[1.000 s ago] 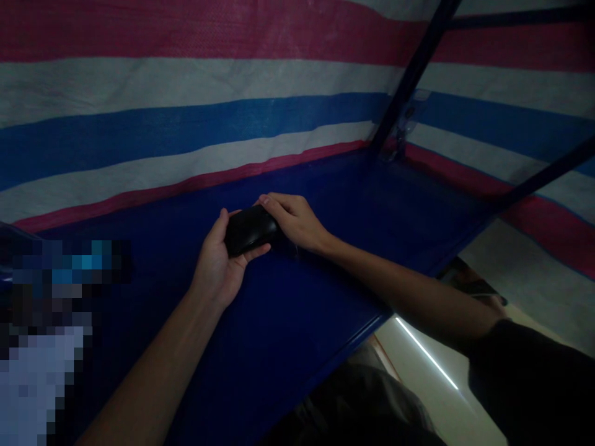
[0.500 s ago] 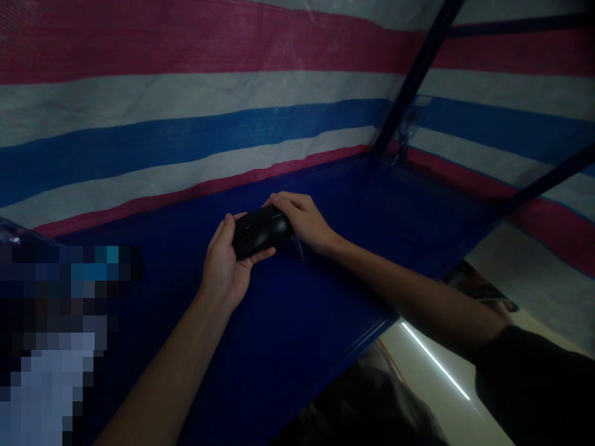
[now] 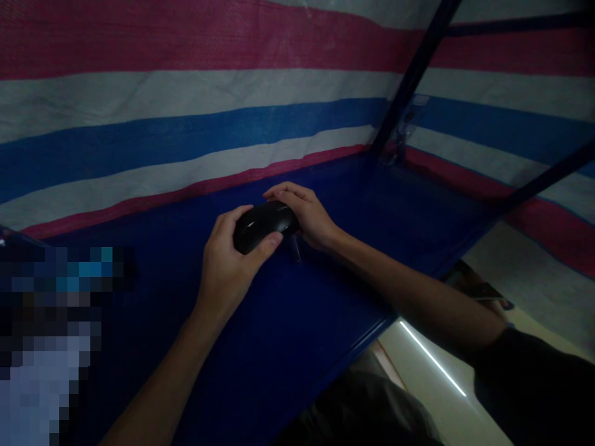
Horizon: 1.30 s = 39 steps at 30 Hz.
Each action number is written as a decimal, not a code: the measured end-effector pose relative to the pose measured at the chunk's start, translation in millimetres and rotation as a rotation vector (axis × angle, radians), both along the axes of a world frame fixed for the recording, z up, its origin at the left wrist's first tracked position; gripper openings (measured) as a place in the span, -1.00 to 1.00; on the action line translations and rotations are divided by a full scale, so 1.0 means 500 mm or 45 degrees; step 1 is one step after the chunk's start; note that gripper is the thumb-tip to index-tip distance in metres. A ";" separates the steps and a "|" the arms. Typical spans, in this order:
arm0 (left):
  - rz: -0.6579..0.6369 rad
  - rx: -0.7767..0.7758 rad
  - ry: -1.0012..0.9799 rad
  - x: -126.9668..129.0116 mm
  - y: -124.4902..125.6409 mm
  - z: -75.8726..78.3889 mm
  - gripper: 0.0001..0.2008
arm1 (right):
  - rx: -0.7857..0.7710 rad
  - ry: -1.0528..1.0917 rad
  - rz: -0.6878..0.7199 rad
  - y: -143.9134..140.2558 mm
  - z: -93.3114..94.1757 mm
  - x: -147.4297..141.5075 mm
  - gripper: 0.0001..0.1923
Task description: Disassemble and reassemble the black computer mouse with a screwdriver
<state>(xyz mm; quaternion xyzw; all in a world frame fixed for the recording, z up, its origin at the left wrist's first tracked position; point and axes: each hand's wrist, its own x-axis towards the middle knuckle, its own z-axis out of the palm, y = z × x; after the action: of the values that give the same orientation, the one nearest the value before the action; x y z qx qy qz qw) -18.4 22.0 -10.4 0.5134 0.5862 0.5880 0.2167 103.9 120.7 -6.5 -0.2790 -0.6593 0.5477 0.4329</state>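
Note:
Between both hands is a smooth, glossy black rounded object (image 3: 260, 229), shaped like a computer mouse or a small hard case; which one I cannot tell. It is held above the blue surface (image 3: 279, 334). My left hand (image 3: 227, 254) wraps its left end, thumb along the near side and fingers behind it. My right hand (image 3: 311, 214) closes over the right end, fingers curled across the top and far side. Below the right end, a small dark, slightly shiny strip (image 3: 296, 249) shows; whether it joins the black object is unclear.
Striped red, white and blue sheeting (image 3: 186, 136) walls the back and right side. A dark blue metal post (image 3: 413, 80) rises at the far corner; a slanting bar (image 3: 553, 176) is at right. Pale floor (image 3: 418, 359) shows below the near edge. The left side is pixelated.
My left hand has turned over, bringing its thumb to the near side of the black object. My right-hand fingers have shifted slightly along the top, and the object has tilted a little.

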 end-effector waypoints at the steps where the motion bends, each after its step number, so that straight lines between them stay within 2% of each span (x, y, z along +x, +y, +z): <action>1: -0.017 0.006 0.092 0.002 -0.003 0.000 -0.50 | 0.037 -0.017 0.028 -0.003 0.002 -0.001 -0.84; 4: -0.060 -0.010 0.123 0.010 -0.009 0.001 -0.40 | 0.206 -0.078 0.165 -0.014 0.008 -0.004 -0.81; 6: -0.005 0.009 0.065 0.013 -0.009 0.002 -0.43 | 0.296 -0.109 0.145 -0.010 0.012 -0.002 -0.73; 7: 0.045 0.030 0.024 0.012 -0.008 0.001 -0.47 | 0.345 -0.147 0.060 -0.004 0.014 0.002 -0.69; 9: 0.154 0.069 -0.097 0.003 -0.003 0.000 -0.58 | 0.466 -0.336 -0.221 0.016 0.015 0.017 -0.65; 11: 0.224 0.087 -0.277 -0.010 0.006 -0.003 -0.70 | 0.583 -0.739 -0.490 0.038 0.012 0.036 -0.65; 12: 0.214 0.091 -0.376 -0.017 0.011 -0.005 -0.73 | 0.585 -0.963 -0.506 0.048 0.009 0.045 -0.62; 15: 0.126 0.100 -0.722 -0.027 0.020 -0.004 -0.76 | 0.562 -1.396 -0.326 0.064 -0.005 0.059 -0.54; 18: -0.046 -0.083 -0.941 -0.023 0.021 0.002 -0.71 | 0.534 -1.493 -0.239 0.065 -0.013 0.056 -0.70; 20: -0.090 -0.217 -0.999 -0.021 0.020 0.006 -0.70 | 0.528 -1.484 -0.214 0.064 -0.012 0.054 -0.80; 22: -0.068 -0.296 -1.037 -0.022 0.021 0.008 -0.73 | 0.521 -1.474 -0.162 0.063 -0.004 0.054 -0.82; 26: -0.063 -0.394 -1.067 -0.028 0.026 0.006 -0.77 | 0.559 -1.445 0.115 0.056 0.014 0.061 -0.83; 29: -0.083 -0.401 -1.036 -0.030 0.029 0.001 -0.75 | 0.646 -1.395 0.299 0.047 0.016 0.063 -0.84; 34: -0.057 -0.371 -1.012 -0.029 0.031 -0.004 -0.73 | 0.965 -1.118 0.392 0.028 0.015 0.056 -0.78; 36: -0.056 -0.362 -0.998 -0.029 0.031 -0.005 -0.72 | 0.971 -1.015 0.508 0.019 0.019 0.052 -0.78; 39: -0.067 -0.363 -0.983 -0.029 0.031 -0.005 -0.72 | 0.920 -1.019 0.653 0.008 0.023 0.048 -0.80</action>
<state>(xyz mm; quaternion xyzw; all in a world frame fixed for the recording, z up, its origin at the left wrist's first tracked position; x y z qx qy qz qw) -33.0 37.5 -12.9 0.2348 0.5239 0.6447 0.5047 127.8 124.5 5.0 -0.1304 -0.9621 0.2282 0.0723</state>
